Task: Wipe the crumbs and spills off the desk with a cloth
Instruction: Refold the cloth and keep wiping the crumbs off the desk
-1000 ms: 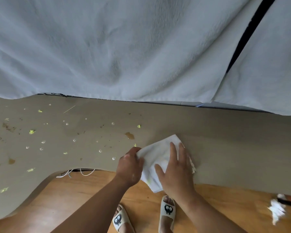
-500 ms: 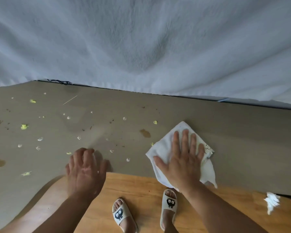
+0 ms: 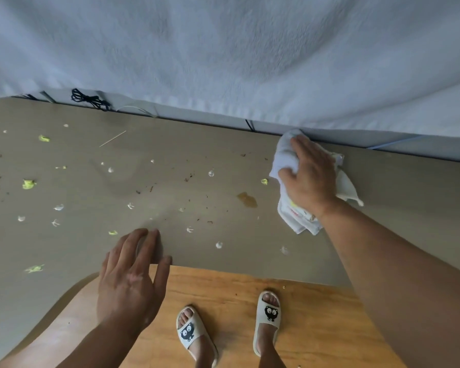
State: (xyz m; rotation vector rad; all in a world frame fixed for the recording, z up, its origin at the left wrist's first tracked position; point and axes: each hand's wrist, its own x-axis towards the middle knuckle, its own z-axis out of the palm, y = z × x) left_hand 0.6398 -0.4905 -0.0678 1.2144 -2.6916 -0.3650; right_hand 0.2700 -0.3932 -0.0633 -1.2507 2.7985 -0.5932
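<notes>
Head view is showing the right hand gripping the bunched cloth at the far edge of the desk, while the left hand is hanging open, well apart, over the near edge.

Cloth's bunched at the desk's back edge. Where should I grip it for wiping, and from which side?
Grip the cloth on its thick bunched middle, from above, as the right hand does. Its loose corners trailing right and toward the near edge are thin and would probably only drag. The white sheet behind blocks a far-side approach.
</notes>
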